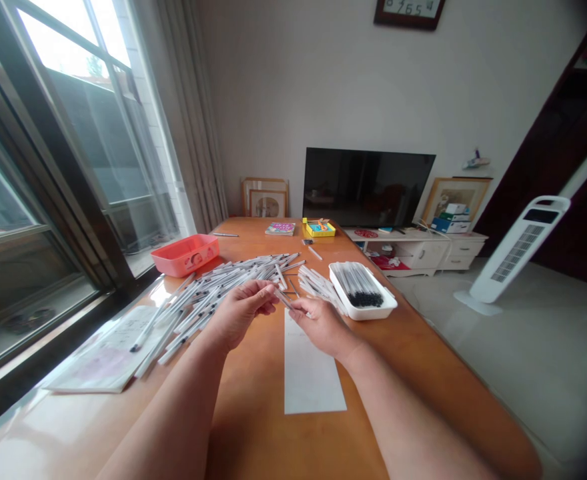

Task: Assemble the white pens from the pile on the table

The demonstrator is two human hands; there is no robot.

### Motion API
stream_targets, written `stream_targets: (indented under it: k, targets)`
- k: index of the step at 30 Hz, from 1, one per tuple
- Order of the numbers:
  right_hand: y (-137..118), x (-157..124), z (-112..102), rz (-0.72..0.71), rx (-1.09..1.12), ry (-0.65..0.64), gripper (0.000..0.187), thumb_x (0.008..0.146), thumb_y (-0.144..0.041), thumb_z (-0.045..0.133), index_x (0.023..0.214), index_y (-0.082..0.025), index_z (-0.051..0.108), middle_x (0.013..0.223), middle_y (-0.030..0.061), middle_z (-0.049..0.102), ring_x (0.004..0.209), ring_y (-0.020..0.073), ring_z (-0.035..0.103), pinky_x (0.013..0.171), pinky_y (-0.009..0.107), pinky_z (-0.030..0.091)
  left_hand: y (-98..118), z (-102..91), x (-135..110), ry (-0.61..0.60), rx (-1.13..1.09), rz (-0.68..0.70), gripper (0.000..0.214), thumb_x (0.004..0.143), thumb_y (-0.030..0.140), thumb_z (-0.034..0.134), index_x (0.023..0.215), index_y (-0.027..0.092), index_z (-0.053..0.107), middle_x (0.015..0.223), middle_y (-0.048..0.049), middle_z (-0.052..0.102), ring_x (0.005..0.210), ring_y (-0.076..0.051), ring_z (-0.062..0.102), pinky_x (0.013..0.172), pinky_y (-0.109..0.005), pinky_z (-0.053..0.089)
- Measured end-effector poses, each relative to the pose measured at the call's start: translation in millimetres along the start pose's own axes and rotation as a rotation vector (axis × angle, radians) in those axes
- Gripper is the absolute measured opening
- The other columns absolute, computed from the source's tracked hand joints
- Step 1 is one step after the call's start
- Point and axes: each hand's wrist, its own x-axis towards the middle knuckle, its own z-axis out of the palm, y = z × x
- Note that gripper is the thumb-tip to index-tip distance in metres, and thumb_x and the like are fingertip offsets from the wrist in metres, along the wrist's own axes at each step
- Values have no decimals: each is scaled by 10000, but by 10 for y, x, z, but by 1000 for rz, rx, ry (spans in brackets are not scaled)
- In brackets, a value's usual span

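My left hand (243, 308) and my right hand (323, 327) meet above the middle of the table, both closed on one slim pen (284, 300). The left fingers pinch its far end; the right thumb and fingers grip the near end. A white sheet of paper (314, 383) lies below my right hand. To the left spreads a heap of white pens with dark tips (228, 283). Several pale pen barrels (318, 285) lie beyond my right hand, against a white tray (376, 313). Clear pens with black ends (357, 283) fill that tray in neat rows.
A red plastic basket (183, 259) stands behind the heap, near the window. A booklet (98, 363) lies at left, partly under pens. At the table's far end are a colourful book (280, 229) and a yellow box (321, 232). The table's right edge (453, 347) drops to tiled floor.
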Motion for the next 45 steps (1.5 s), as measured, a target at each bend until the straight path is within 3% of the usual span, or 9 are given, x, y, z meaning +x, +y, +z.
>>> stream_targets:
  k: [5,9,13,17,20,25,29,34,45]
  targets:
    - [31,14,2,21,-25,34,215,927,-314,573,1004,-252,764,814,5,744,736,178,656,713,271,476,-113,-106,70,120,189,7,401,844,543,626,1006,183,697,840,-68,708,661,-147,598,634,-267,461]
    - [55,11,-2,37,-59,48,195,911,-321,590,952,-237,761,773,5,732,714,175,643,685,265,464,-276,-285,142,310,716,-15,224,830,373,601,935,208,709,773,-42,696,599,-159,578,570,-273,405]
    - [53,7,-13,38,-84,39,196,912,-316,589,958,-225,756,780,12,727,723,169,634,687,262,451,-394,-424,177,258,1224,-14,179,800,224,561,862,225,729,826,-62,720,737,-204,622,642,-288,394]
    - [51,14,-19,34,-88,23,190,912,-303,590,956,-211,751,775,16,717,718,162,625,685,257,440,-458,-460,196,203,1394,-41,232,783,190,544,874,250,749,984,-74,730,867,-240,628,695,-302,402]
    - [60,17,-10,31,-91,27,182,911,-299,593,946,-212,749,778,18,715,724,163,624,684,258,439,-495,-468,213,171,1430,-53,217,771,185,550,822,251,751,949,-78,722,874,-251,622,709,-309,405]
    - [75,16,-1,40,-92,16,200,915,-307,594,1002,-226,755,813,27,732,749,176,637,709,268,455,-516,-442,237,206,1257,-2,130,751,178,584,745,221,707,806,-72,690,756,-220,597,668,-306,380]
    - [60,19,-14,13,-102,13,199,918,-291,591,1008,-231,759,853,31,741,798,183,646,724,271,454,-439,-339,210,269,697,-54,125,750,287,679,841,203,682,737,-31,656,603,-158,525,585,-275,353]
    - [66,23,-20,-16,-132,36,199,921,-275,589,1011,-239,762,892,35,743,852,191,646,769,284,458,-299,-261,152,168,167,-33,289,691,340,795,898,185,665,790,-18,654,648,-126,527,624,-247,389]
    - [58,28,-28,-34,-182,68,175,923,-267,588,970,-236,754,896,37,731,890,201,630,798,296,449,-271,-265,143,128,51,-26,302,684,332,835,890,172,682,820,-16,639,702,-113,537,667,-241,397]
